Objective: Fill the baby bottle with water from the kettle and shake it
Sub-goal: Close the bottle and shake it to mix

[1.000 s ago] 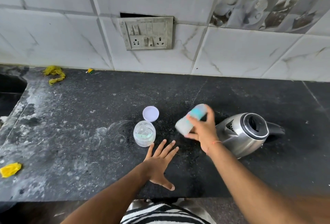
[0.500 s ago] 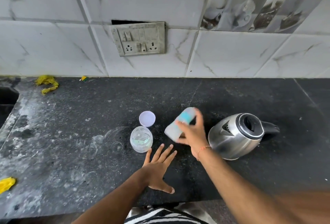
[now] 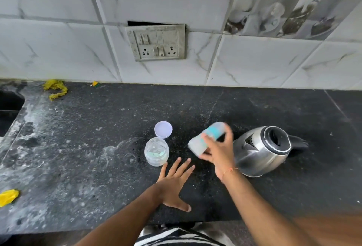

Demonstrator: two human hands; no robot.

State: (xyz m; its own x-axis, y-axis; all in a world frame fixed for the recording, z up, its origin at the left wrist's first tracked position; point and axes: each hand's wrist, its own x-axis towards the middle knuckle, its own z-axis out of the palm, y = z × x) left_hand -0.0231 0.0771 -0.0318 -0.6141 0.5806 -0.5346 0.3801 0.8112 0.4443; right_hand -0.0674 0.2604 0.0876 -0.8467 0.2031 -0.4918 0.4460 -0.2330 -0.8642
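Right now the right hand (image 3: 219, 152) grips the baby bottle (image 3: 207, 138) above the dark stone table (image 3: 78, 147), its fingers (image 3: 228, 135) curled round the body so that the bottle is tilted, one end up toward the wall and the other down toward the person; the bottle is blurred, with a pale body and a turquoise band — how much water is in it I cannot tell. Just to the right of that hand stands the steel kettle (image 3: 262, 151), upright on the table, its black lid ring on top and its black handle pointing right. The left hand (image 3: 174, 185) is spread open and held low over the table, palm down, fingers straight and holding nothing — whether it touches the surface I cannot tell. Just beyond its fingertips stands a clear round jar (image 3: 156, 151) with something pale green showing inside, and touching or nearly touching the jar's far side lies a white round lid (image 3: 163, 129), flat on the table. Near the wall at the far left lies a crumpled yellow scrap (image 3: 55, 88), and another yellow scrap (image 3: 8, 196) sits at the left edge closer to the person. On the tiled wall is a grey switch and socket plate (image 3: 156, 42)
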